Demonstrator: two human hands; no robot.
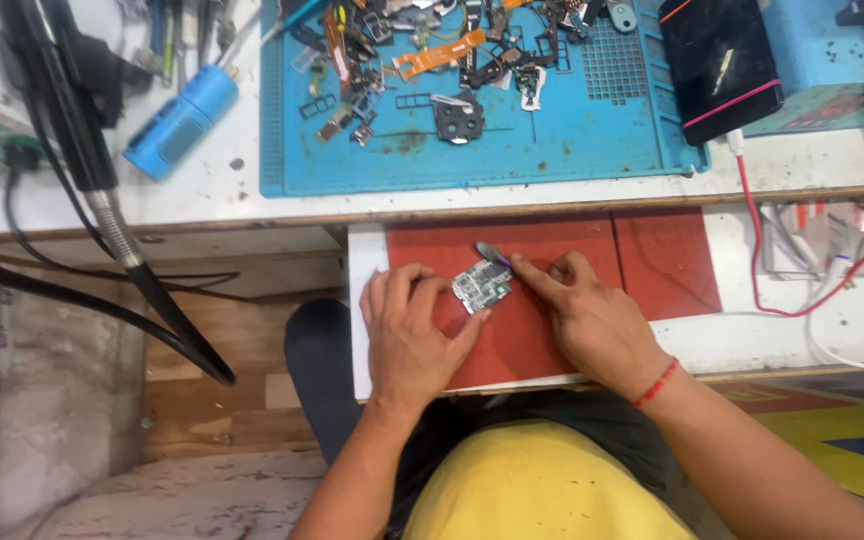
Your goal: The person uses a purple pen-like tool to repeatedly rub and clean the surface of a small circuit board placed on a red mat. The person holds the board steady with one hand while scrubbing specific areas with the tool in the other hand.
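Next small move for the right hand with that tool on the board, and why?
Probably ease the tool tip down to the circuit board's upper edge. The left hand already pins the board flat on the red pad, while the right hand holds the tool with its tip just above the board's top corner; whether it touches is unclear.

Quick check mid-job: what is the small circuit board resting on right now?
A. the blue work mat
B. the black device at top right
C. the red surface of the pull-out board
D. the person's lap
C: the small circuit board lies on the red surface, steadied by the left hand, while the right hand holds a thin tool to it.
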